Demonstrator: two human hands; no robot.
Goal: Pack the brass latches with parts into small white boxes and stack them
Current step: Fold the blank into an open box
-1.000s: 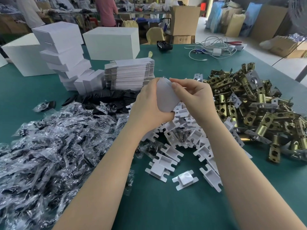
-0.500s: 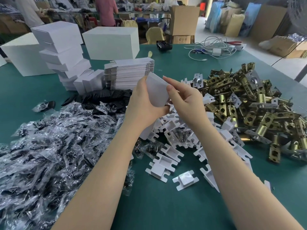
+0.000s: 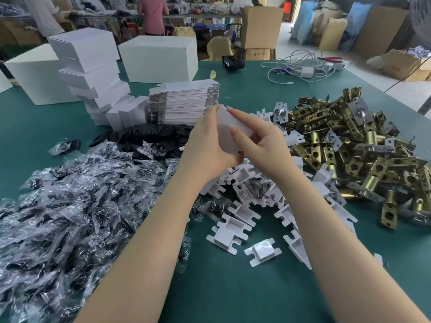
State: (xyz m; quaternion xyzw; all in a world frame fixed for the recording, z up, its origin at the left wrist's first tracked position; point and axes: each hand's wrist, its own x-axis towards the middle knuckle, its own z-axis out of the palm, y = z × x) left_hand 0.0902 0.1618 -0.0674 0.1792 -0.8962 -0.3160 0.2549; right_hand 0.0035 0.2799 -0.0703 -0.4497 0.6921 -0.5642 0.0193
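Since the earlier frame both hands have carried the box (image 3: 229,129) a little farther from the body and tilted it, so its long side now slants down to the right. Left hand (image 3: 207,145) wraps the box's left end, fingers curled behind it; right hand (image 3: 263,145) pinches it, thumb on the near face and forefinger along the top edge. It hangs above the white inserts (image 3: 235,224), smooth notched card pieces. Brass latches (image 3: 349,150), shiny tubes with drilled plates, are heaped to the right. Crinkled clear bags (image 3: 70,206) of dark parts lie left. Flat blanks (image 3: 184,101) and stacked boxes (image 3: 93,73) stand behind on green felt table (image 3: 233,294). No writing is legible.
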